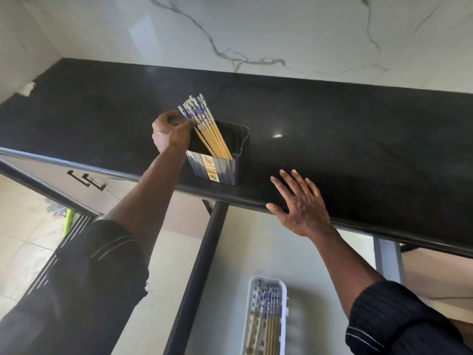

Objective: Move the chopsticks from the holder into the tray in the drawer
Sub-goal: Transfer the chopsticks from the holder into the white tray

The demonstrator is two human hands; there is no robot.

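A dark rectangular holder (220, 172) stands near the front edge of the black counter (332, 139). Several bamboo chopsticks (204, 126) with blue-and-white tops lean inside it toward the left. My left hand (170, 133) reaches in from the left and pinches the patterned tops of the chopsticks. My right hand (300, 204) lies flat on the counter's front edge with fingers spread, holding nothing. Below, in the open drawer (230, 252), a white tray (266, 316) holds several chopsticks (271, 319) laid lengthwise.
A white marble wall (256, 29) backs the counter. Cabinet fronts with dark handles (87, 179) are at the lower left, over a tiled floor (23, 239). The drawer's dark side rail (199, 278) runs beside my left forearm.
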